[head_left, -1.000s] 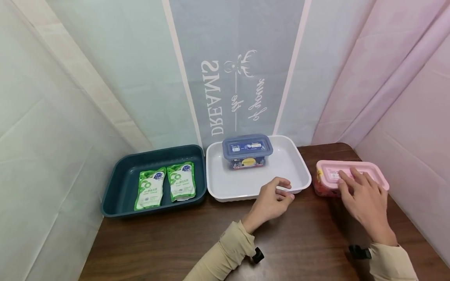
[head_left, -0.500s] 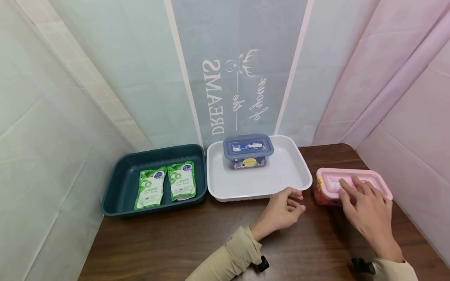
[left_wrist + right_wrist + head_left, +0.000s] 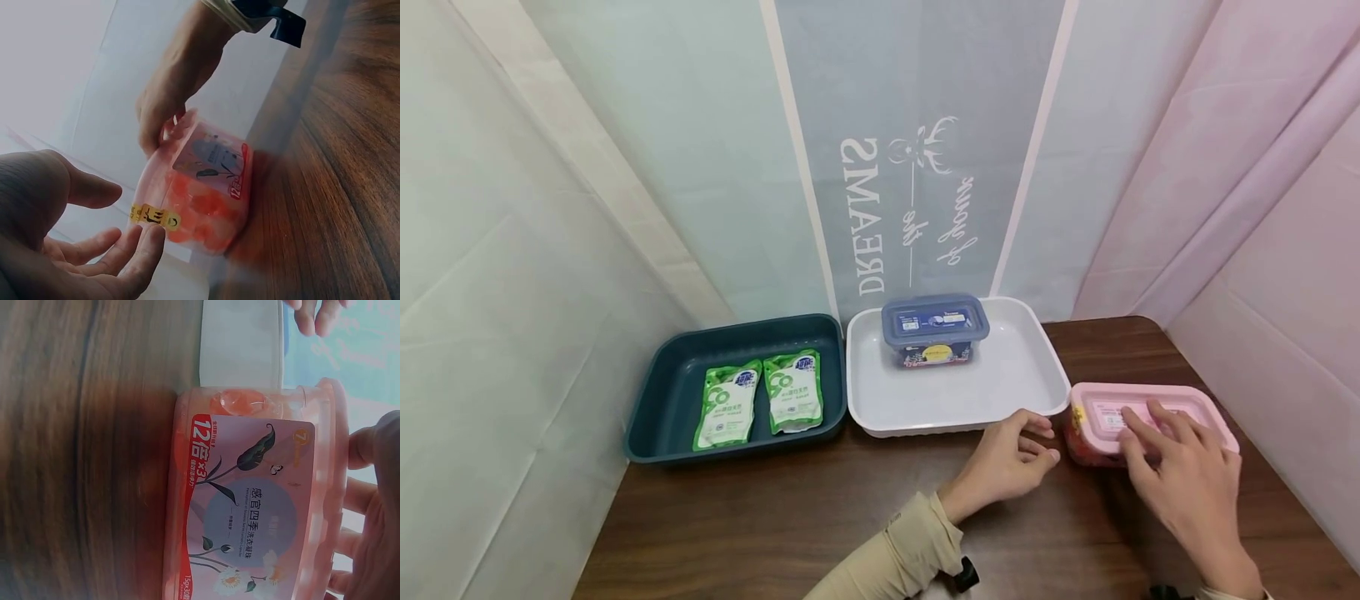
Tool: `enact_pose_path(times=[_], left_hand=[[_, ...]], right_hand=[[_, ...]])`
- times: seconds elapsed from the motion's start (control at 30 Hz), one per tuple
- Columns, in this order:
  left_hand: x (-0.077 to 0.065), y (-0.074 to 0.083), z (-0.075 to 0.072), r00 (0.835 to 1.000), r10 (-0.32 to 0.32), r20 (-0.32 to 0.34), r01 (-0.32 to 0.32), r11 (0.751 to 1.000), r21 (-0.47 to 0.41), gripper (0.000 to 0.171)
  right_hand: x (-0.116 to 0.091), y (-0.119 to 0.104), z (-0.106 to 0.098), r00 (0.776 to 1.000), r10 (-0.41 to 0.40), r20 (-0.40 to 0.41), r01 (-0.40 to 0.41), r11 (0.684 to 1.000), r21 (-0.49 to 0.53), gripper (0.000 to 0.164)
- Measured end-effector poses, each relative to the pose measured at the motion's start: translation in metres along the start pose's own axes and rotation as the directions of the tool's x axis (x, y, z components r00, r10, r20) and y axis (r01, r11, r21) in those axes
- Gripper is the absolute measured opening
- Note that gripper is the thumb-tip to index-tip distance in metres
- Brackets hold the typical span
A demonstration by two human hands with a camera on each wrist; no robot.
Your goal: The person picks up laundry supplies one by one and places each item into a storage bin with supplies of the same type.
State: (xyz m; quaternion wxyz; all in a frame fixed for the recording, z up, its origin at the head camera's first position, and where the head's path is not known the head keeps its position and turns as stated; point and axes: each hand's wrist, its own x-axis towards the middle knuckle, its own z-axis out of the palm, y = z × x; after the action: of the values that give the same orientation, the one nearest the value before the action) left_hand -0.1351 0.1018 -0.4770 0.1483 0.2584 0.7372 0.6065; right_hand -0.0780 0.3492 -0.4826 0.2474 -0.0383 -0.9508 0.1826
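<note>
A pink-lidded clear box of laundry capsules (image 3: 1150, 425) stands on the table at the right, with red-orange capsules showing through its wall in the left wrist view. My right hand (image 3: 1187, 483) rests on its lid, the fingers spread and only slightly bent, touching the top. At the box's left end, my left hand (image 3: 1009, 457) hovers with fingers loosely bent and nothing between them. In the left wrist view, its fingertips overlap the yellow sticker (image 3: 153, 216) on the box's end. The printed label (image 3: 250, 506) faces the right wrist camera.
Left of the pink box stands a white tray (image 3: 880, 408) holding a blue-lidded box (image 3: 936, 332). Beside it a dark teal tray (image 3: 662, 417) holds two green-and-white pouches (image 3: 727, 406) (image 3: 793, 392). Curtain walls (image 3: 925, 83) enclose the back and sides of the wooden table (image 3: 760, 517).
The pink-lidded box has slid toward me along the table under my right hand. My left hand has moved right and slightly nearer me, from the white tray's front edge toward the box.
</note>
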Motion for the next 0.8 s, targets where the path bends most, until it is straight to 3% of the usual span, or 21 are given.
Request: enact_pose_path(times=[0.5, 0.8], left_hand=[[-0.001, -0.002, 0.004, 1.0, -0.015, -0.006, 0.015, 0.999, -0.052, 0.034], [-0.002, -0.002, 0.003, 0.999, -0.021, -0.045, 0.021, 1.0, 0.003, 0.036]], right_hand=[[-0.015, -0.016, 0.001, 0.997, -0.063, -0.049, 0.064, 0.998, 0.013, 0.034], [-0.02, -0.029, 0.003, 0.986, -0.137, -0.099, 0.14, 0.99, 0.024, 0.034]])
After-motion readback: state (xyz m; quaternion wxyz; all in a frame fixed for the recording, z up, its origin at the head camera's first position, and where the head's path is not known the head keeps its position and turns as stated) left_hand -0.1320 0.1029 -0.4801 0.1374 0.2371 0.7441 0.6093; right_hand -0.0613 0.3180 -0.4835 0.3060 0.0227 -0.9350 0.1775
